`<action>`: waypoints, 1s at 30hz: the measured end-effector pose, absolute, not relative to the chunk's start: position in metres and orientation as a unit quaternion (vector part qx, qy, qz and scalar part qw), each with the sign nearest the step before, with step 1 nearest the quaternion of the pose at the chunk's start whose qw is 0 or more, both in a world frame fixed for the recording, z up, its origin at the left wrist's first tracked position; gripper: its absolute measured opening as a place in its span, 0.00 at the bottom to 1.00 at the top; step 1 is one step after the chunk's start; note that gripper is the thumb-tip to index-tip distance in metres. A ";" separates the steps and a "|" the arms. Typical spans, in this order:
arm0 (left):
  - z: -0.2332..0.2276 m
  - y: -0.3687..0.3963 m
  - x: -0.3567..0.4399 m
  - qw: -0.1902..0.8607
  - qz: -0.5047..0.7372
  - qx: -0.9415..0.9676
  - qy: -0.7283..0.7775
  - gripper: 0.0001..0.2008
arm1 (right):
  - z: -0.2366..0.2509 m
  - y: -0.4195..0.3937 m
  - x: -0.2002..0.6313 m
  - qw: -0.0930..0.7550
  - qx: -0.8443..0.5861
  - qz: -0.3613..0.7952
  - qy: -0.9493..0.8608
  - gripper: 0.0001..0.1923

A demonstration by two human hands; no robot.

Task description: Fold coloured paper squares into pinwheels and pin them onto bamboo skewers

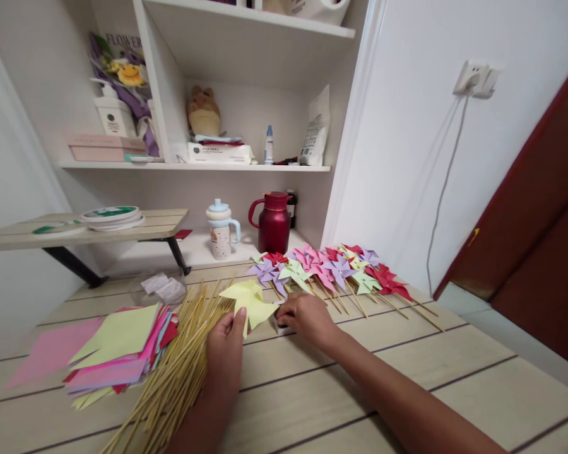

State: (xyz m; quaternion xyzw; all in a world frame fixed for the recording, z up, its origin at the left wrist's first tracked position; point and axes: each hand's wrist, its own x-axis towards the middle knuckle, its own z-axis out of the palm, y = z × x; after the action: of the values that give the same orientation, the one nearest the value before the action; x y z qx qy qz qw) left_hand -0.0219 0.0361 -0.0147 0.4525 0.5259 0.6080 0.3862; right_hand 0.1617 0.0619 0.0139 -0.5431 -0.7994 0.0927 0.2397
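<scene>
Pinched between the thumb and fingers of my left hand (226, 340) is a yellow paper pinwheel (250, 301), its blades folded in and no stick visible on it. My right hand (305, 318) is just to the right, fingertips bent down together over a small white box (282, 328). What those fingertips hold, if anything, is hidden. Under and beside my left forearm lies a large bundle of thin wooden sticks (170, 378). Left of the sticks is a stack of cut coloured paper squares (118, 347). Behind my right hand many finished pinwheels on sticks (336, 271) lie in a pile.
At the back stand a pale blue-lidded cup (221, 236) and a red jug (274, 224). A small raised stand (165, 221) on the left carries rolls of tape (111, 217). A clear container (163, 288) sits behind the paper. A shelf unit (246, 167) rises behind.
</scene>
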 end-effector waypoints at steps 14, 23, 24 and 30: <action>-0.014 0.035 -0.021 0.371 0.601 0.464 0.535 0.19 | 0.009 0.067 0.159 0.222 -0.566 0.073 -0.790 0.10; -0.010 0.035 -0.021 0.358 0.605 0.468 0.535 0.19 | 0.018 0.063 0.184 0.308 -0.547 0.190 -0.755 0.10; -0.010 0.035 -0.022 0.355 0.606 0.466 0.538 0.18 | 0.018 0.059 0.185 0.306 -0.538 0.203 -0.759 0.10; -0.007 0.032 -0.022 0.347 0.613 0.456 0.544 0.15 | 0.009 0.036 0.182 0.263 -0.498 0.237 -0.791 0.09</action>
State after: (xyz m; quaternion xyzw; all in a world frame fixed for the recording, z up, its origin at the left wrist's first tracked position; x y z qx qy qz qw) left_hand -0.0221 0.0318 -0.0071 0.4560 0.5437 0.6134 0.3466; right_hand 0.1820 0.0364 0.0092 -0.4985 -0.7915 0.2369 0.2627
